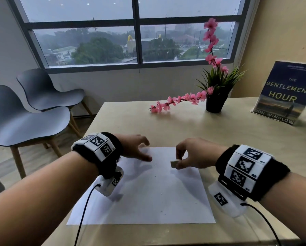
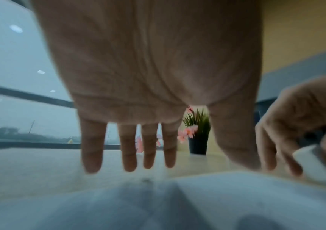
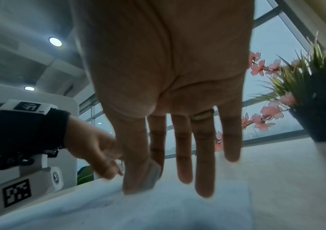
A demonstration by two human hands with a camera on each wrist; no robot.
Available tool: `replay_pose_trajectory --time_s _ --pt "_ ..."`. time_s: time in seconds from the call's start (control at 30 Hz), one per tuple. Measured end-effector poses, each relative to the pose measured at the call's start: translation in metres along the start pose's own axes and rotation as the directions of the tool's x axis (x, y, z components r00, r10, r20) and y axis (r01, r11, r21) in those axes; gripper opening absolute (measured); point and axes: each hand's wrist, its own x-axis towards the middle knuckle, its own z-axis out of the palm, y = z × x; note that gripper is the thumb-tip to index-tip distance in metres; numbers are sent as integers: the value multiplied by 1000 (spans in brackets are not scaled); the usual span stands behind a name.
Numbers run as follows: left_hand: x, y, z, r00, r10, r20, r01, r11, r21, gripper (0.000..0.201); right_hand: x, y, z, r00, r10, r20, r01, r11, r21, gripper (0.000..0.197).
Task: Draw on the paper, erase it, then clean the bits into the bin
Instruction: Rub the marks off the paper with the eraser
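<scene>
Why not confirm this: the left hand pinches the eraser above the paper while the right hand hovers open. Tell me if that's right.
Not quite: the hands are swapped. The right hand pinches the eraser above the paper, and the left hand hovers open. The head view shows it.

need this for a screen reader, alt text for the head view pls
Right hand pinches an eraser above white paper on a table; open left hand hovers at the paper's far left corner. Behind: a potted plant and a book.
</scene>
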Motion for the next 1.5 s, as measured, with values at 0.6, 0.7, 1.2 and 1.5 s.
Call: replay_pose_trajectory --time_s 0.6,0.7,1.2,1.5 --pt "-33 -10 -4 980 -69 -184 76 996 36 56 -4 -27 25 999 -42 35 46 992 -120 32" --pt "-44 -10 -15 958 -73 -278 78 997 9 25 -1 -30 23 998 -58 6 58 992 -110 31" --pt "-138 -79 -10 535 -550 -642 -343 553 -760 23 -6 -32 -4 886 135 -443 223 713 665 27" --pt "-149 -57 2 498 -577 -647 -553 364 -750 16 -9 -65 -37 765 99 -637 508 515 690 13"
